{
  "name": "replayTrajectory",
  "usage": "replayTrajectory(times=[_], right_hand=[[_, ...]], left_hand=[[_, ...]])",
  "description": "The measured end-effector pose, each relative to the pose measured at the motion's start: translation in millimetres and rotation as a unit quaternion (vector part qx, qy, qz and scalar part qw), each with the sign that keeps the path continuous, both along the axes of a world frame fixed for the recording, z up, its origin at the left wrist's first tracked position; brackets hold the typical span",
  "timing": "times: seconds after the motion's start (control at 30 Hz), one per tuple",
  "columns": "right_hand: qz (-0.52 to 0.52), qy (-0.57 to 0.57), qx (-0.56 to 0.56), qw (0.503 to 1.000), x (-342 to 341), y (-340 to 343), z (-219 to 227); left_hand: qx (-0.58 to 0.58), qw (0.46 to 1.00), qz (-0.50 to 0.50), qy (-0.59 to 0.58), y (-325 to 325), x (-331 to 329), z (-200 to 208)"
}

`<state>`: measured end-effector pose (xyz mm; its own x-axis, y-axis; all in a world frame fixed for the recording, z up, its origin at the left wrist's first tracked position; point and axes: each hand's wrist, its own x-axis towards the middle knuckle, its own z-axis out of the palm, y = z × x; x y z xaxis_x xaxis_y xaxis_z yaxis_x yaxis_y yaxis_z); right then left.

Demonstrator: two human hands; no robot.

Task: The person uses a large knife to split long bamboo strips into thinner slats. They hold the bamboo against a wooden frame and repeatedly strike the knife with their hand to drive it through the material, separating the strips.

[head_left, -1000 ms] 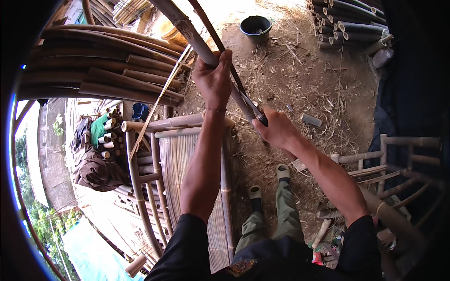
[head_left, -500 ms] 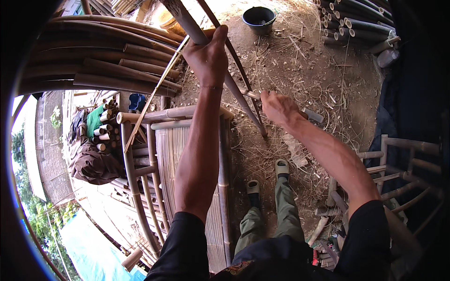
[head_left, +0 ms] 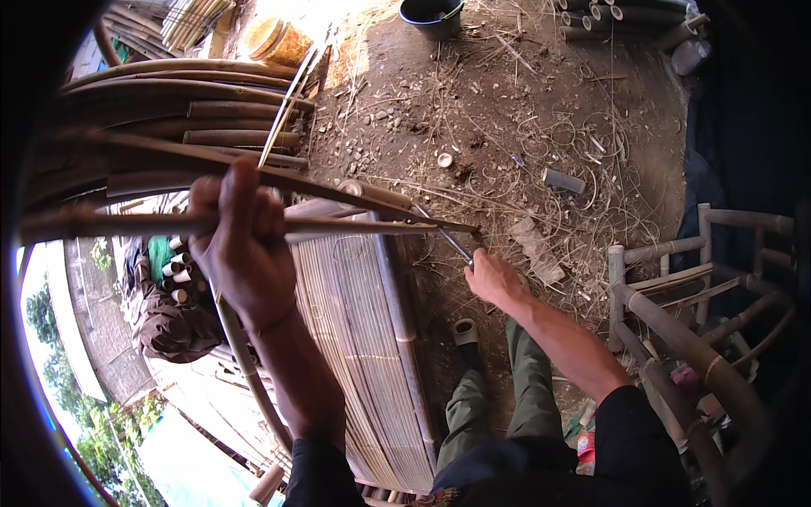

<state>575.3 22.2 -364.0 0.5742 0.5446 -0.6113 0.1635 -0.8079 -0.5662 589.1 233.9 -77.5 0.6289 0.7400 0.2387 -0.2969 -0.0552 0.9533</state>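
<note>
My left hand (head_left: 245, 253), raised at the left, is closed around a split bamboo pole (head_left: 346, 226). A second length, a bamboo strip (head_left: 329, 191), passes through the same hand. The two lengths spread apart toward the left and come together at their right ends, above the ground. My right hand (head_left: 498, 279) is closed on a knife, whose handle is mostly hidden in the fingers. Its thin blade (head_left: 448, 238), seen nearly edge-on, crosses the bamboo close to the joined ends; whether it touches them I cannot tell.
A bamboo bench (head_left: 363, 338) with a slatted top stands below my left forearm. Bamboo poles (head_left: 203, 110) are stacked at the far left. A black bucket (head_left: 431, 17) sits at the back, a bamboo chair frame (head_left: 676, 296) at the right. Shavings (head_left: 591, 152) litter the dirt floor.
My left hand has moved left and down, tipping the bamboo from steep to nearly level. My right hand has shifted down toward me with the knife. The view has also moved.
</note>
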Motion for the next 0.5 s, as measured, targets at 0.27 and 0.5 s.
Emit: replayTrajectory(times=[0.27,0.5], right_hand=[[-0.013,-0.195,0.324,0.926,-41.7,13.1,-128.6],[-0.076,-0.028,0.056,0.995,-46.4,4.7,-196.8]], left_hand=[[0.016,0.985,-0.164,-0.041,-12.8,-64.9,10.4],[-0.020,0.998,-0.054,-0.036,25.6,-93.1,5.2]])
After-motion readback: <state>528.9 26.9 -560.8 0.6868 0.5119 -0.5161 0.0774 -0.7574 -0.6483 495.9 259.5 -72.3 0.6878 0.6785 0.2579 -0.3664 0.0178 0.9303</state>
